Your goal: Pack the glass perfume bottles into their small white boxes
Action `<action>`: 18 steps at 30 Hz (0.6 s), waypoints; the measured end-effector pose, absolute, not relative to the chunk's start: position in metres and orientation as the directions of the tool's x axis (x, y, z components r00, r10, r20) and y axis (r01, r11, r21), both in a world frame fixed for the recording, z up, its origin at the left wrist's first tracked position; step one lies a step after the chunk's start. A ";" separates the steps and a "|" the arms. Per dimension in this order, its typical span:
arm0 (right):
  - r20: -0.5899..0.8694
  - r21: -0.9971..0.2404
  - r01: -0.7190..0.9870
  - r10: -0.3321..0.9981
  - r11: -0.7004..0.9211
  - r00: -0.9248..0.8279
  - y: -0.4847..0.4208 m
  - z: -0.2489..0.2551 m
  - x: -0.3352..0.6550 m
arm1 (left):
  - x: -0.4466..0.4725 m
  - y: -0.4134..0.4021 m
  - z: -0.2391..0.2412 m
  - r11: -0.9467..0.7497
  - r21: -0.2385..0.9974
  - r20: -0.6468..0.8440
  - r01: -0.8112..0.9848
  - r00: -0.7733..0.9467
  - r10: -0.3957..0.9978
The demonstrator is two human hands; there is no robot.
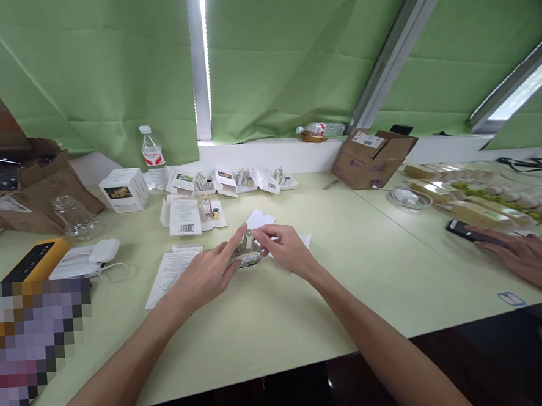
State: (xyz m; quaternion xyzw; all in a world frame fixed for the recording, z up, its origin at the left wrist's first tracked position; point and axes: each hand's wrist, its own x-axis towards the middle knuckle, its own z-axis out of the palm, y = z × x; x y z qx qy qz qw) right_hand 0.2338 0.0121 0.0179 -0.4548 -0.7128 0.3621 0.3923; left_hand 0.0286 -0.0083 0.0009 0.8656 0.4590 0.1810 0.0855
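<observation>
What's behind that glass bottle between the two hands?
White paper or card shows just beyond the glass bottle, and more sticks out past the right hand. The hand covers the stretch between, so I can't tell whether it's one piece.

Right of the right hand (286, 248), the table (371, 276) offers low passage as far as a co-worker's hand (527, 261), while ahead and leftward opened boxes (226, 182) and an upright water bottle (153, 158) bar the way.
</observation>
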 end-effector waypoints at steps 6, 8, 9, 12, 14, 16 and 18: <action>0.221 -0.857 0.403 0.935 0.322 -0.278 0.013 0.018 0.234 | 0.028 -0.006 0.000 -0.557 0.326 0.234 0.764 0.506 0.830; 0.214 -0.857 0.407 0.936 0.317 -0.279 0.013 0.018 0.234 | 0.027 -0.006 0.000 -0.558 0.331 0.233 0.761 0.507 0.830; 0.213 -0.857 0.407 0.936 0.316 -0.280 0.013 0.018 0.234 | 0.027 -0.006 -0.001 -0.559 0.333 0.232 0.759 0.509 0.829; 0.211 -0.859 0.403 0.936 0.316 -0.282 0.012 0.018 0.235 | 0.027 -0.006 0.000 -0.564 0.332 0.234 0.756 0.513 0.826; 0.209 -0.863 0.397 0.936 0.313 -0.284 0.012 0.019 0.235 | 0.027 -0.006 -0.001 -0.566 0.332 0.235 0.754 0.515 0.824; 0.206 -0.866 0.393 0.936 0.310 -0.285 0.012 0.019 0.235 | 0.027 -0.006 -0.001 -0.563 0.334 0.234 0.756 0.513 0.826; 0.203 -0.868 0.390 0.936 0.307 -0.286 0.012 0.019 0.234 | 0.027 -0.006 -0.001 -0.557 0.336 0.229 0.759 0.508 0.830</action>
